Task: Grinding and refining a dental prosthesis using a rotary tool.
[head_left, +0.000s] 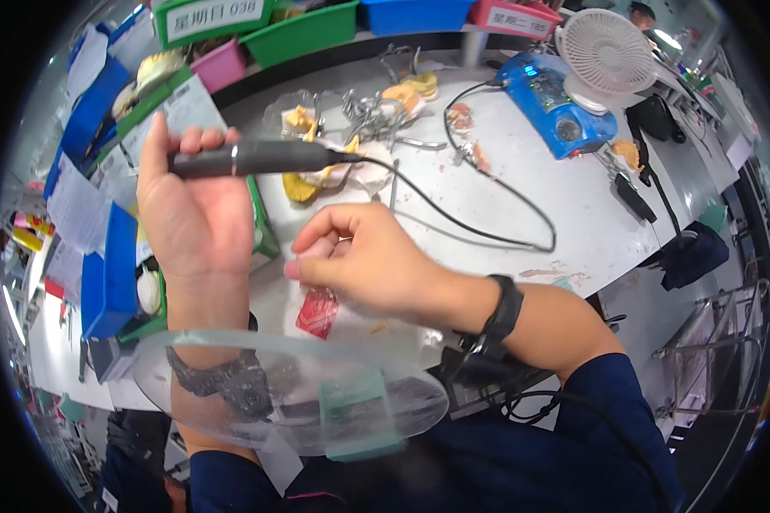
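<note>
A black handpiece (265, 157) lies across my left hand (201, 205), which is turned palm up with the fingers bent round the handle and the thumb raised. From its right end a thin black cord (453, 221) loops over to a blue control box (549, 107). My right hand (372, 261) is closed, thumb and fingers drawn together, below and right of the handpiece; whatever it may hold is hidden. Just under its fingertips is a red patterned piece (316, 314) on the worktop. Behind the handpiece sit a yellow dental cast (299, 186) and several metal articulators (368, 115).
A clear round shield (291, 419) spans the near side, over my left wrist. Green (304, 34) and blue bins (415, 15) line the back; a blue tray (107, 274) stands left. A white fan (606, 51) rises behind the control box. A black tool (631, 198) lies right.
</note>
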`<state>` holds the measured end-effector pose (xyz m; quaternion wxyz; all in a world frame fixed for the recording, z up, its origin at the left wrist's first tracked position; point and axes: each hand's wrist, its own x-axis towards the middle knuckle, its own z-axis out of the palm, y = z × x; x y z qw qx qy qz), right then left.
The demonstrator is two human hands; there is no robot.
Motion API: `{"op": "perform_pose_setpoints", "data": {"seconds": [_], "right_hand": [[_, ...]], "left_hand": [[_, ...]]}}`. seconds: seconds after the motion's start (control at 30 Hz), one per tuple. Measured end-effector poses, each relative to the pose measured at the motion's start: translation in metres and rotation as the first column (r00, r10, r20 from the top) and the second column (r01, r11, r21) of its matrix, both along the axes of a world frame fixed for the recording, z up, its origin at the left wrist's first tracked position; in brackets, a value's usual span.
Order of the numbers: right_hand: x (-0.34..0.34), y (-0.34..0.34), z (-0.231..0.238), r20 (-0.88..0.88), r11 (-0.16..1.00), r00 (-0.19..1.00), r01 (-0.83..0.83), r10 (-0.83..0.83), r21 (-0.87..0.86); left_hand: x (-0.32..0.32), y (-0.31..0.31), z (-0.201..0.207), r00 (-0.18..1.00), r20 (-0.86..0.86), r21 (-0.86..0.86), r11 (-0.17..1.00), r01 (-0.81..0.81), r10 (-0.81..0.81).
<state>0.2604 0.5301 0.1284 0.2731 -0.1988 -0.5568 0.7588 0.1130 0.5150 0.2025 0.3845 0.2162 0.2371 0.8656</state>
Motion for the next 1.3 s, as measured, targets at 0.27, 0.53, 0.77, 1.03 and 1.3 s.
{"op": "perform_pose_setpoints", "data": {"seconds": [0.27, 0.53, 0.77, 1.03, 1.3], "right_hand": [[0.004, 0.015, 0.0, -0.312, -0.131, 0.707, 0.299, -0.635, 0.945], [0.015, 0.01, 0.032, 0.441, 0.924, 0.896, -0.216, 0.058, 0.316], [0.02, 0.025, 0.029, 0.411, 0.951, 0.896, 0.036, -0.166, 0.306], [0.022, 0.051, 0.024, -0.098, 0.84, 0.841, 0.539, -0.533, 0.055], [0.024, 0.067, 0.016, -0.186, 0.819, 0.798, 0.563, -0.573, -0.112]], "left_hand": [[0.028, -0.008, -0.014, 0.988, 0.143, -0.104, 0.992, 0.072, -0.057], [0.012, -0.006, -0.013, 0.483, -0.558, 0.031, 0.564, 0.825, -0.675], [-0.005, 0.009, 0.002, 0.724, -0.69, -0.099, 0.991, -0.091, -0.002], [0.018, -0.016, -0.039, -0.388, -0.614, -0.394, 0.693, -0.603, -0.687], [0.028, 0.0, -0.074, -0.679, -0.697, -0.276, 0.96, -0.041, -0.229]]}}
